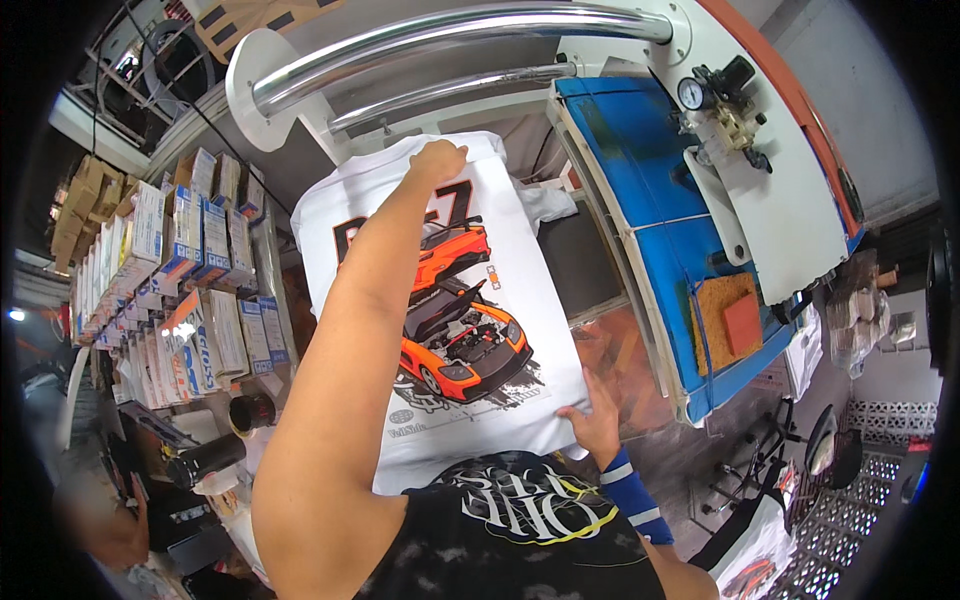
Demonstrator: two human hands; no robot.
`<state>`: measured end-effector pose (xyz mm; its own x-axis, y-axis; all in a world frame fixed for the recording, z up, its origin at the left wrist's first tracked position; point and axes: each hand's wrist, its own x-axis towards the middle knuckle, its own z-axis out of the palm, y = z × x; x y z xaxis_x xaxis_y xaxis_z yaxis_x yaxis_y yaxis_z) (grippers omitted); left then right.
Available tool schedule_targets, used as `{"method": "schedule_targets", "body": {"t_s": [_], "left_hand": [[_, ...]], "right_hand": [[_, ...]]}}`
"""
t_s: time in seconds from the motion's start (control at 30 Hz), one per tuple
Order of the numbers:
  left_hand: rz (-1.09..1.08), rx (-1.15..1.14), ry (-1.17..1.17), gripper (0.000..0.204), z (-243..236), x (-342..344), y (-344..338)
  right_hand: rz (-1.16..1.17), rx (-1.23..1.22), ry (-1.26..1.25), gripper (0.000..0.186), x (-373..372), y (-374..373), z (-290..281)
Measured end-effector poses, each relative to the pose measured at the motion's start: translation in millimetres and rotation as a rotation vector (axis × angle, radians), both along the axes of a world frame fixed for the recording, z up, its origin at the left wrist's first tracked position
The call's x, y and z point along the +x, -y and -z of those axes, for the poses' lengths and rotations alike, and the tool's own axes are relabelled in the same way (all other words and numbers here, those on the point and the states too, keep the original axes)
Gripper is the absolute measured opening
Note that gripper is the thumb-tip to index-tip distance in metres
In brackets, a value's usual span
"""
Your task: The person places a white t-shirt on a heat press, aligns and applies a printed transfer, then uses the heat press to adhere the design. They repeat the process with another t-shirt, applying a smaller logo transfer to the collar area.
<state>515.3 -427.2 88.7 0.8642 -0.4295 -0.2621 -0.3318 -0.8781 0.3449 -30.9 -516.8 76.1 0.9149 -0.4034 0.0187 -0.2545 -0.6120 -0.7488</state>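
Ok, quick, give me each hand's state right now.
Left hand: closed on the white printed T-shirt, far edge.
Right hand: grip on the shirt's near edge.

Soft matt white cloth shirt [520, 300] with a smooth orange and black car print [455, 330], glossy chrome metal bars [450, 35] far, blue painted press top [650, 190] worn and scuffed right, rough brown pad [722, 320], glossy card boxes [190, 260] left, knit blue wristband [628, 490] near

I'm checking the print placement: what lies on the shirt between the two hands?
In the head view, the orange car print lies on the white shirt between the left hand and the right hand.
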Motion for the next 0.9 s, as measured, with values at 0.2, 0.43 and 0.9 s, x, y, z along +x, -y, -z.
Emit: {"method": "schedule_targets", "body": {"t_s": [0.2,0.43,0.9], "left_hand": [[0.001,0.057,-0.078,0.056,0,12,4],[-0.006,0.024,-0.042,0.055,-6,0,-1],[0.184,0.039,0.159,0.046,-21,-42,25]], "right_hand": [[-0.01,0.061,0.011,0.081,3,3,3],[-0.005,0.081,0.015,0.077,6,3,-1],[0.003,0.056,-0.025,0.074,2,4,-8]]}}
